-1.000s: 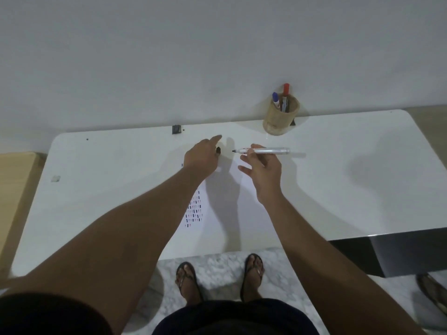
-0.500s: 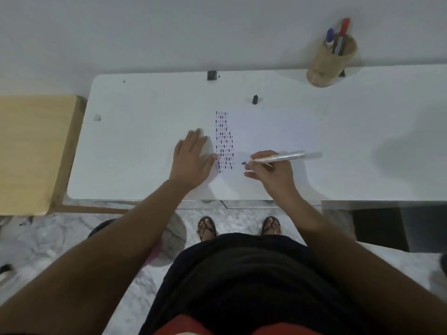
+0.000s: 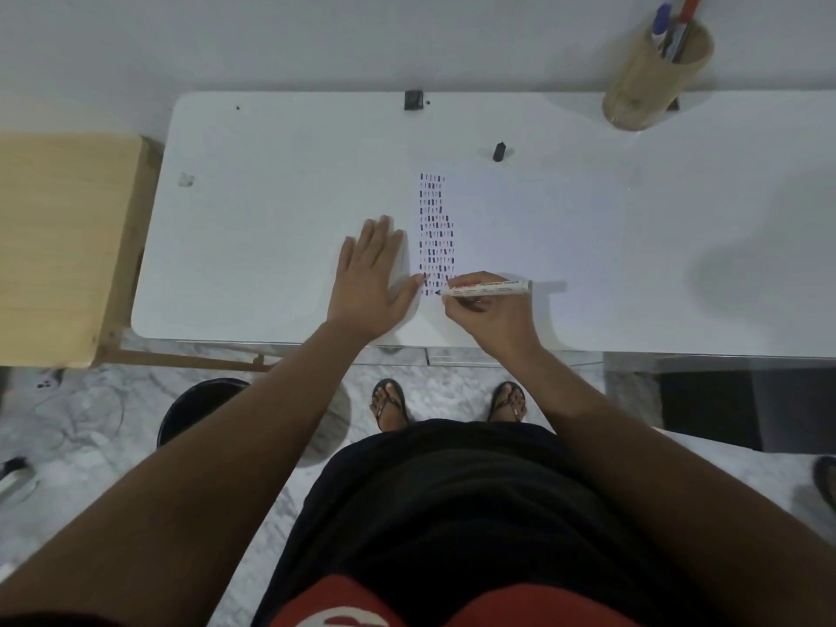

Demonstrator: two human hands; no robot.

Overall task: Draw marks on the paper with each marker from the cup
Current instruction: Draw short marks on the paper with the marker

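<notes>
A white sheet of paper (image 3: 520, 219) lies on the white table (image 3: 280, 196), carrying a column of several short red and dark marks (image 3: 435, 233). My right hand (image 3: 486, 312) grips a white marker (image 3: 486, 288) lying almost flat, its tip at the bottom of the mark column. My left hand (image 3: 373, 278) rests flat, fingers spread, on the paper's left edge beside the marks. A black marker cap (image 3: 499, 151) lies just above the paper. The wooden cup (image 3: 651, 79) at the back right holds a blue marker (image 3: 661, 22) and a red marker (image 3: 685, 13).
A small black block (image 3: 413, 100) sits at the table's back edge by the wall. A light wooden stool (image 3: 59, 242) stands left of the table. A black round bin (image 3: 199, 405) is on the marble floor below, near my sandalled feet.
My left hand put the cap down above the paper and came to lie flat by the marks. My right hand brought the marker tip to the column's bottom. The view tilted downward.
</notes>
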